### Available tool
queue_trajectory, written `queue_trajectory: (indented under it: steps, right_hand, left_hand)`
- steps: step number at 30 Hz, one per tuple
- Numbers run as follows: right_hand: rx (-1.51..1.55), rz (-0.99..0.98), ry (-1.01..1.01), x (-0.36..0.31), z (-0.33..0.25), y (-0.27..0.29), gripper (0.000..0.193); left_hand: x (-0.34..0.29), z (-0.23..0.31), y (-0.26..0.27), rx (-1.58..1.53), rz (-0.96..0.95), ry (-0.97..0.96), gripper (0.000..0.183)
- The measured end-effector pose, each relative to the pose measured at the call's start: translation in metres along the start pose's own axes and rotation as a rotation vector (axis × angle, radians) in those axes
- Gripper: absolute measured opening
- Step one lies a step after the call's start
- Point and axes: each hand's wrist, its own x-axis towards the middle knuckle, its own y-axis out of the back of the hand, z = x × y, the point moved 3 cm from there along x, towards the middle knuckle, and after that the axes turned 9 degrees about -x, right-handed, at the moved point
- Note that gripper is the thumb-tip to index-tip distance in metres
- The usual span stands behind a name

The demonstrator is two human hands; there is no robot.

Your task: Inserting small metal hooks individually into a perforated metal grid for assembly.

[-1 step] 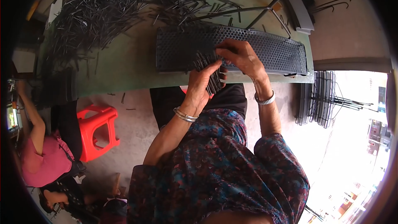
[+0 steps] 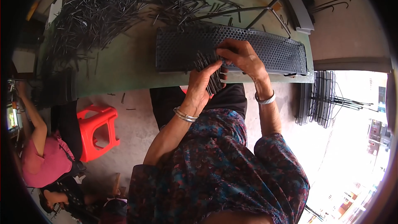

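My left hand (image 2: 200,84) is wrapped round a bundle of short, thin dark sticks (image 2: 214,84), held in front of the table's near edge. The sticks lie side by side, their upper ends spread toward a long dark panel (image 2: 273,54) full of round holes. My right hand (image 2: 244,59) is beside the bundle's upper end, thumb and fingers pinched together over the panel's near side. Whatever is between those fingertips is too small to make out.
A large heap of similar dark sticks (image 2: 103,8) covers the back left of the green table (image 2: 124,68). Dark metal rods (image 2: 267,8) cross above the panel. A red plastic stool (image 2: 99,132) and a person in pink (image 2: 46,153) are at left; black wire racks (image 2: 325,99) at right.
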Motion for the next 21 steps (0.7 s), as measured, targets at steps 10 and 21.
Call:
queue_trajectory:
  steps: [10, 21]
  right_hand:
    - [0.128, 0.175, 0.002, -0.007, -0.001, 0.023, 0.013]
    - [-0.257, 0.789, 0.178, 0.020, -0.004, 0.037, 0.010]
  left_hand:
    - [0.003, -0.008, 0.003, -0.111, 0.058, 0.076, 0.023]
    - [0.000, -0.019, 0.000, -0.136, 0.041, 0.138, 0.016]
